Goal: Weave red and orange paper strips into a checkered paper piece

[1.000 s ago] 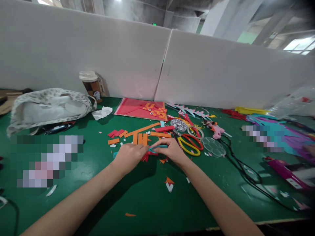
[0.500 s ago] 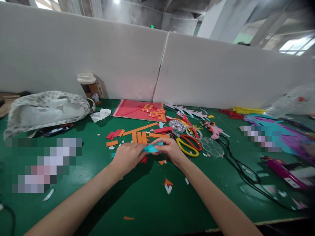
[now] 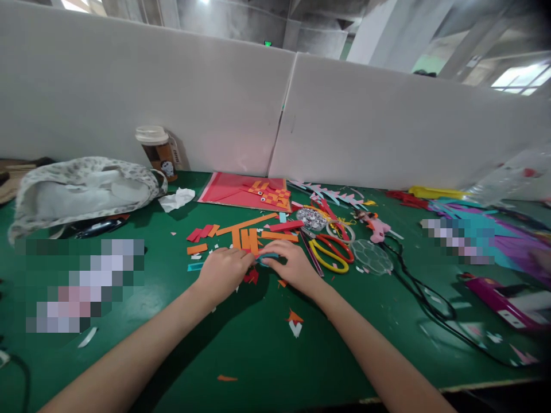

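Observation:
My left hand (image 3: 227,271) and my right hand (image 3: 293,267) meet over the middle of the table. Between their fingertips a blue piece of paper (image 3: 267,257) is pinched and bent, mostly covered by the fingers. Just beyond the hands lie orange paper strips (image 3: 246,238), with red paper strips (image 3: 286,226) beside them. To the right of my right hand rest scissors (image 3: 329,255) with one yellow and one red handle. A small blue strip (image 3: 195,267) lies left of my left hand.
At the back are a red sheet with woven paper fish (image 3: 228,192), a coffee cup (image 3: 157,152) and a patterned bag (image 3: 86,195). To the right sit a pink glue gun (image 3: 379,229) with its black cord, a clear flower-shaped dish (image 3: 372,257) and a magenta tool (image 3: 495,301).
The blue paper, flatter and more visible before, is now bent and mostly covered by my fingers. My hands have drawn slightly closer together.

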{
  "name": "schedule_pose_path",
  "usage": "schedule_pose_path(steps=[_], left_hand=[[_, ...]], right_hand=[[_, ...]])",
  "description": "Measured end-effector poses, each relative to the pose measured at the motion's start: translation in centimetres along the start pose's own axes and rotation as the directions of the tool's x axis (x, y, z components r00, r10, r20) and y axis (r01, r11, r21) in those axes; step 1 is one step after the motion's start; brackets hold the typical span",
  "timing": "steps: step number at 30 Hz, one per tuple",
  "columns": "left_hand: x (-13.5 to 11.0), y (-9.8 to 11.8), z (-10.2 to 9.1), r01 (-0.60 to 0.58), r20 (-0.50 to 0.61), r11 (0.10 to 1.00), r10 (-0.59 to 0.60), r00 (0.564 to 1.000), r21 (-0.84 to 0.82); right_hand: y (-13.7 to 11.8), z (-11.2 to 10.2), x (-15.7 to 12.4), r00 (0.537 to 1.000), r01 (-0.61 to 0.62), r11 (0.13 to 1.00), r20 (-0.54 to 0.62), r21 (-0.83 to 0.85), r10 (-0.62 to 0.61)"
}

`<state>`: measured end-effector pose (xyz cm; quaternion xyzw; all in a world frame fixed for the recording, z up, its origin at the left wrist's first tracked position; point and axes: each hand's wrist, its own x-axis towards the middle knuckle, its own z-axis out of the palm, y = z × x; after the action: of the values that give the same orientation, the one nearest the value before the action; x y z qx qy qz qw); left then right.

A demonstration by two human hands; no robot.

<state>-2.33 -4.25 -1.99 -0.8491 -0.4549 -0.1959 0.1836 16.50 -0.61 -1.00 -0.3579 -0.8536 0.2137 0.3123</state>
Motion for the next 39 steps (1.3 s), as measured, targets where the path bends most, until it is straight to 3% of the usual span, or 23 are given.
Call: schedule_pose_path(steps=[6, 10, 16, 23, 29, 35, 39], left_hand=[[0.0, -0.2, -0.2, -0.024, 0.001, 0.999, 0.024, 1.0, 0.04], [-0.1, -0.2, 0.1, -0.005, -0.031, 1.0, 0.006, 0.999, 0.02], [-0.1, -0.3, 0.5, 0.033, -0.054, 0.997, -0.037, 0.998, -0.072], [-0.1, 0.0, 0.4, 0.014, -0.044, 0.999, -0.015, 0.999, -0.034], [-0.2, 0.0, 0.3, -0.022, -0.037, 0.999, 0.021, 0.999, -0.025], [-0.1, -0.4, 0.4, 0.034, -0.076, 0.999, -0.036, 0.996, -0.022], [-0.1, -0.2, 0.3, 0.065, -0.082, 0.998, -0.067, 0.994, -0.027]], right_hand=[[0.0, -0.3, -0.2, 0.969, 0.247, 0.936, 0.06, -0.25, -0.239], [0.1, -0.4, -0.2, 0.948, 0.314, 0.883, 0.059, -0.349, -0.313], [0.2, -0.4, -0.1, 0.938, 0.333, 0.849, 0.054, -0.411, -0.342], [0.2, 0.0, -0.3, 0.941, 0.33, 0.841, 0.082, -0.429, -0.328], [0.3, 0.0, -0.3, 0.945, 0.306, 0.883, 0.002, -0.355, -0.327], [2.3, -0.8, -0.2, 0.968, 0.191, 0.944, -0.108, -0.268, -0.226], [2.2, -0.5, -0.3, 0.969, 0.171, 0.971, -0.147, -0.168, -0.196]])
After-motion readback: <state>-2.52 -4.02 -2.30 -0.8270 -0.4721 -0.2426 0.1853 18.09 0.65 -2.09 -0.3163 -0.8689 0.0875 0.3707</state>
